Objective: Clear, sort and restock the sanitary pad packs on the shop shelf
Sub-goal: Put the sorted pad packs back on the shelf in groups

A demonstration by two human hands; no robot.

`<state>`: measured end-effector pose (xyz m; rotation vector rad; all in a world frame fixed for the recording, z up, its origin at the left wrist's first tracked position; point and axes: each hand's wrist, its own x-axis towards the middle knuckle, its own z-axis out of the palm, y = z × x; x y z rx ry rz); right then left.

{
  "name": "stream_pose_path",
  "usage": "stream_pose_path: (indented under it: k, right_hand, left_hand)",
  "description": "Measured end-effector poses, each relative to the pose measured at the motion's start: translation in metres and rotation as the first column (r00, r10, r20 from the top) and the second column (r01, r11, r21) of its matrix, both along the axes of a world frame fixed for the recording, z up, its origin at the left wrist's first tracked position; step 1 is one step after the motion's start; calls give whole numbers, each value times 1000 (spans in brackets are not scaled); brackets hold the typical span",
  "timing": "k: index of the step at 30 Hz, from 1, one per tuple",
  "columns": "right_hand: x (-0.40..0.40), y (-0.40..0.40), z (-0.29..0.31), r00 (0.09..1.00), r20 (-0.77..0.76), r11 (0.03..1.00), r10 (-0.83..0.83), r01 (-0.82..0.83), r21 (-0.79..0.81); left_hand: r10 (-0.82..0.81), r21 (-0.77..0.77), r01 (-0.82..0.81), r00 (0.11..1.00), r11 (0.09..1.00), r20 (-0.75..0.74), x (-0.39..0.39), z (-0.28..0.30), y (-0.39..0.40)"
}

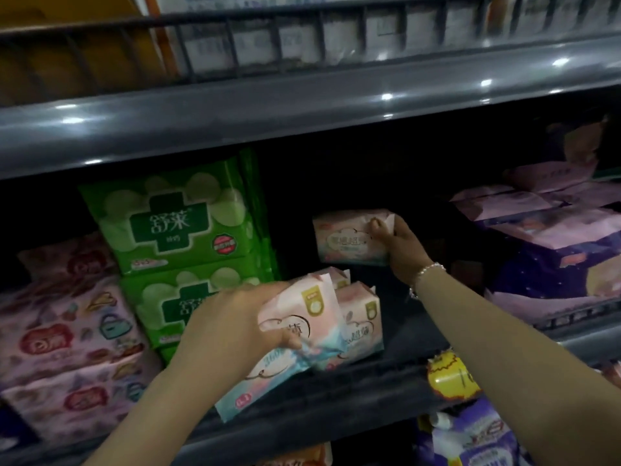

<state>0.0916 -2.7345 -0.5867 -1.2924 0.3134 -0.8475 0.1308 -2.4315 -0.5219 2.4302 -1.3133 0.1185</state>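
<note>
My left hand (228,327) grips a pale pink-and-blue pad pack (295,334) at the front of the middle shelf, tilted over the shelf edge. Just behind and to its right stand two similar pink packs (361,317), upright. Deeper in the dark gap, my right hand (400,243) holds the right end of another pink pack (349,237), lifted above the shelf floor. A beaded bracelet circles that wrist.
Green packs (174,216) are stacked left of the gap, pink patterned packs (67,331) further left. Purple and pink packs (551,243) pile up on the right. The grey shelf lip (302,102) runs overhead. A yellow tag (450,375) hangs on the lower shelf edge.
</note>
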Motion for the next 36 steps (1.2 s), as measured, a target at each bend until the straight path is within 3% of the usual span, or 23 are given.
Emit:
stream_pose_path:
  k: [5,8,14,17,19,20,22,24,27,30,36]
  right_hand:
    - [34,-5,-22,933,-226,951,281,-303,-66]
    - [43,-4,-35,872,-371,922,319,-377,-94]
    - [19,5,-31,794,-423,890,436,-451,71]
    - [-4,14,-23,828,-369,896,422,-443,31]
    - [-24,23,-18,844,-369,882,390,-458,-116]
    - [-33,29,-17,823,-447,828,350,-495,-263]
    - [-44,40,-18,741,-655,612,146,-588,-529]
    - [-43,49,-23,744,-665,472,-64,-564,-677]
    - [-33,61,-31,827,-537,541,-164,-380,-750]
    - [-23,62,-33,839,-484,560,-248,-284,-778]
    - [-7,52,-33,818,-518,597,-248,-292,-748]
  left_hand:
    - [-46,121,24,982,992,183,10,-10,-2]
    - [-67,27,62,966,998,250,16,-19,-3]
    - [-86,-37,107,922,994,377,31,-37,-7]
    - [-96,-42,121,919,992,383,31,-39,-8]
    - [-95,-16,110,920,994,381,29,-38,-9]
    - [-94,-13,107,921,994,377,28,-38,-9]
    - [-88,-14,100,922,995,376,25,-37,-8]
    - [-75,-5,83,929,997,363,23,-35,-6]
    - [-58,26,53,935,998,349,23,-34,-3]
    - [-48,21,43,929,999,367,25,-34,-3]
    - [-38,6,38,922,999,386,26,-36,-5]
